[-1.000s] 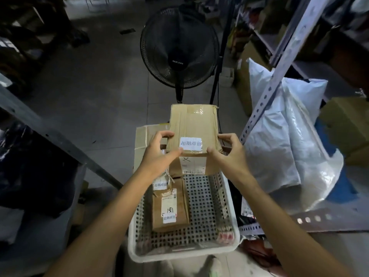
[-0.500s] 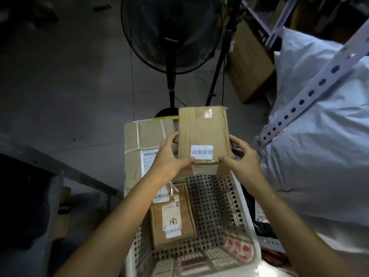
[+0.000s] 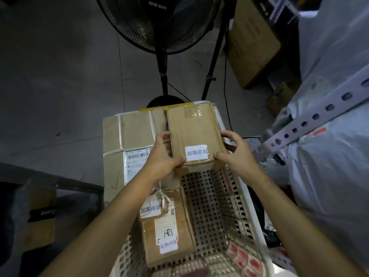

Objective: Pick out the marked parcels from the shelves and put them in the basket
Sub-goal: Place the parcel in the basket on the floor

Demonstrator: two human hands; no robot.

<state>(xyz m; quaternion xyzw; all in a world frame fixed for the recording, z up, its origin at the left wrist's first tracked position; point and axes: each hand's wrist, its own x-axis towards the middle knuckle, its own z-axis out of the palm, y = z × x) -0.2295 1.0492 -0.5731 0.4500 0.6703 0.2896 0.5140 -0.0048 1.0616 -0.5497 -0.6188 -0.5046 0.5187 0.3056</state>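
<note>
A brown cardboard parcel [image 3: 194,134] with a white printed sticker hangs over the far end of the white perforated basket [image 3: 242,198]. My left hand [image 3: 162,156] grips its left edge and my right hand [image 3: 234,152] grips its right edge, thumbs on the near corners. A large taped box [image 3: 127,140] with a barcode label stands in the basket's far left. Two smaller brown parcels lie in the basket's near left: one tied with string [image 3: 157,206] and one with a handwritten label [image 3: 169,236].
A black pedestal fan [image 3: 159,23] stands on the tiled floor just beyond the basket, beside a thin black stand [image 3: 214,52]. White sacks [image 3: 329,166] and a perforated grey shelf post [image 3: 311,120] crowd the right. Cardboard boxes [image 3: 251,43] sit at the back right. A dark shelf edge [image 3: 50,178] runs on the left.
The parcel in both hands has come down and nearer, tipping flat over the basket's far end. The view has dropped toward the basket.
</note>
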